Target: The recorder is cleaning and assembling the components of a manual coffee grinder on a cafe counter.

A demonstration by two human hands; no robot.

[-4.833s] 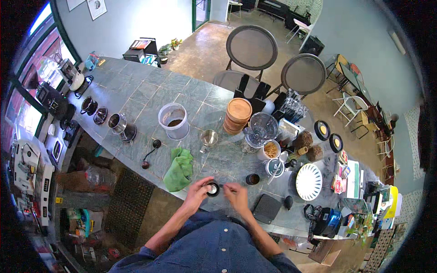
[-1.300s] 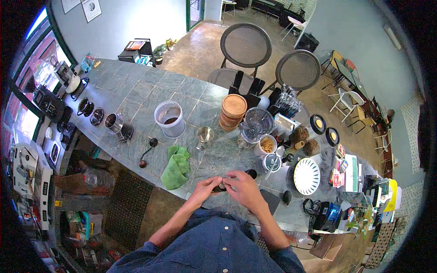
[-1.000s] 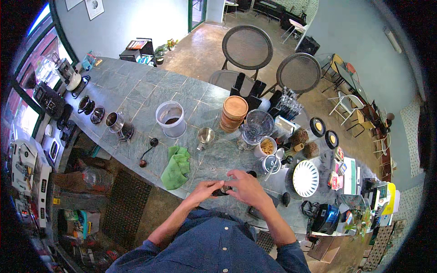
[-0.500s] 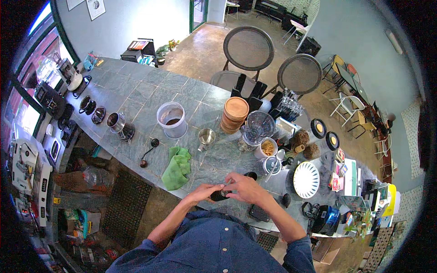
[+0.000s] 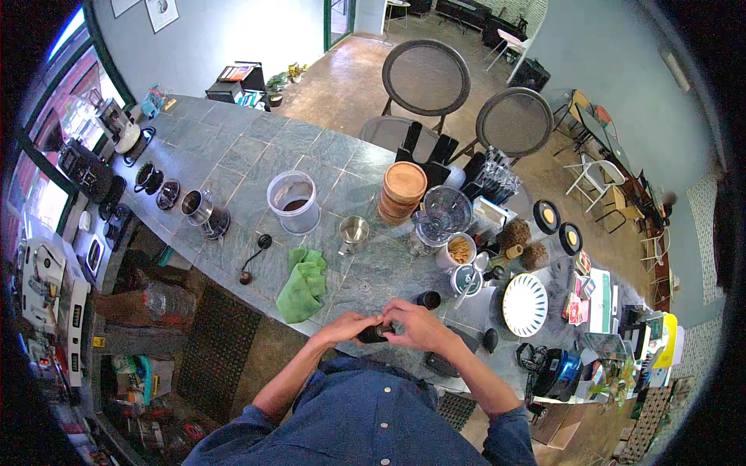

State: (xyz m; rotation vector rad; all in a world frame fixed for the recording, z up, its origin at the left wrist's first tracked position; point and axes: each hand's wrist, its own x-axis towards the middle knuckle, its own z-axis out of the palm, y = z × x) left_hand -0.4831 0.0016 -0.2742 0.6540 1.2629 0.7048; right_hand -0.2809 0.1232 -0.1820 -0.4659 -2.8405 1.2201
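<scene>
Both my hands meet over the near edge of the grey tiled counter. Between them is a small dark cylindrical object, mostly covered by fingers. My left hand closes around its left side. From the right, my right hand grips its top with bent fingers. Just beyond the right hand a small black cup stands on the counter. A crumpled green cloth lies to the left of my hands, and a metal cup with a handle stands farther back.
A tub of dark powder, a wooden-ended scoop and a metal container occupy the left. To the right are stacked wooden lids, clear bowls, a striped white plate and a flat black device.
My right hand has shifted and its fingers have curled closer over the dark object. The black cup behind it shows more fully.
</scene>
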